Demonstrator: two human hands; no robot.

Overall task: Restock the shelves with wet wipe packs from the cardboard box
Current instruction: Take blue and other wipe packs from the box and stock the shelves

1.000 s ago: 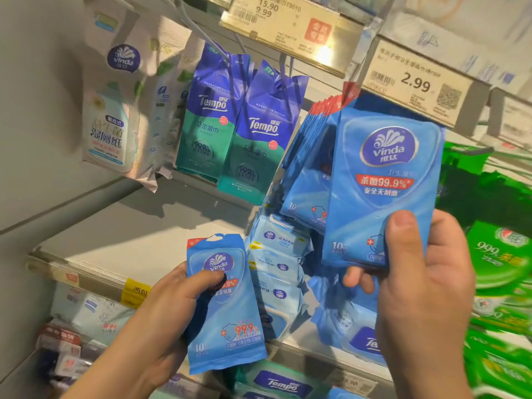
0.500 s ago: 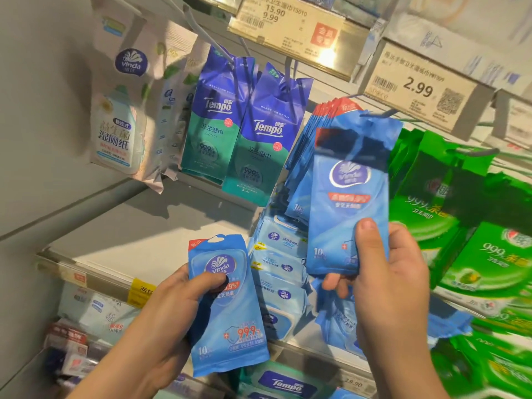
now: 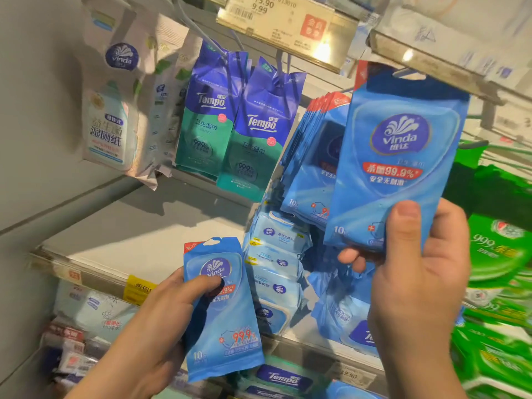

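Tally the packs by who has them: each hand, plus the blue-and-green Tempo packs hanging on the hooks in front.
Light blue Vinda pack in the left hand: 1
Light blue Vinda pack in the right hand: 1
Hanging Tempo packs in front: 2
Total: 4

The left hand [image 3: 161,321] reaches in from the lower left, forearm slanting up toward the middle. Its thumb lies across the front of a blue pack [image 3: 223,309], the fingers curled behind it, so the pack is pinched upright. The right hand [image 3: 414,272] is raised higher on the right, back of the hand toward the camera. Its thumb presses the lower front of a second pack [image 3: 394,159], and fingertips show beneath the bottom edge.
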